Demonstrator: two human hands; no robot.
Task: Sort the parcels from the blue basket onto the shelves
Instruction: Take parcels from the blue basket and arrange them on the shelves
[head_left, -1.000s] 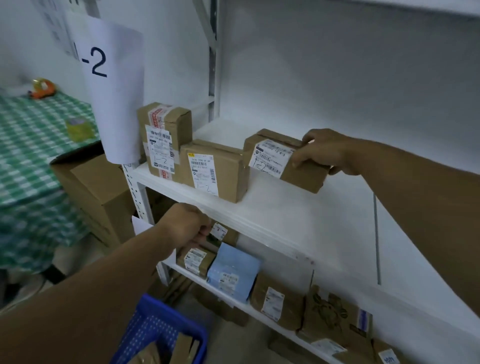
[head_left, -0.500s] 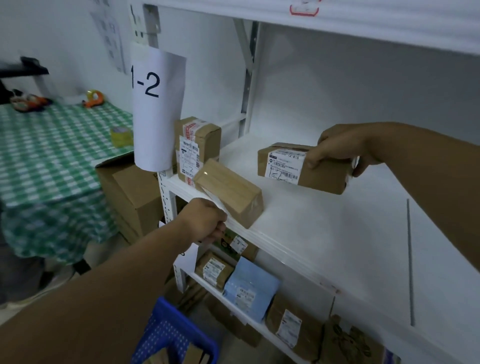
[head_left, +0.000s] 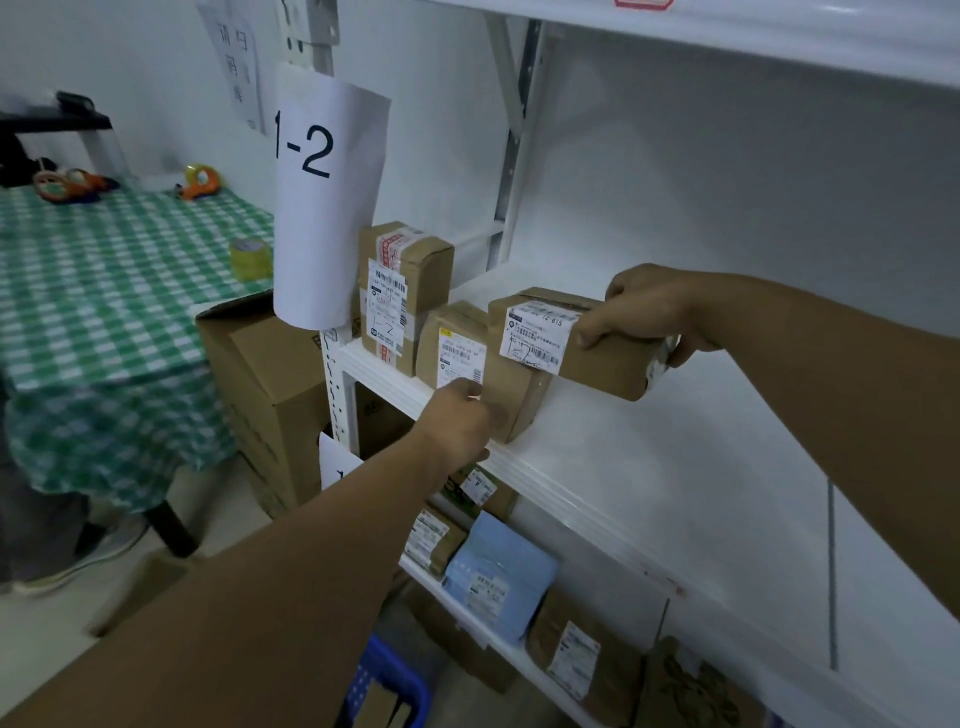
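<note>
Grips brown labelled cardboard parcel (head_left: 597, 358) in right hand (head_left: 644, 312) over white metal shelf (head_left: 623, 467); touches second brown carton (head_left: 467, 353) with left hand (head_left: 457, 421), grasp indiscernible. Possibly more in blue plastic basket (head_left: 387, 675).

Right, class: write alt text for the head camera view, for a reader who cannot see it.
A person's right hand grips a labelled brown parcel at a white shelf. The left hand touches a second parcel standing there beside a taller third, near a paper sign reading 1-2.
</note>
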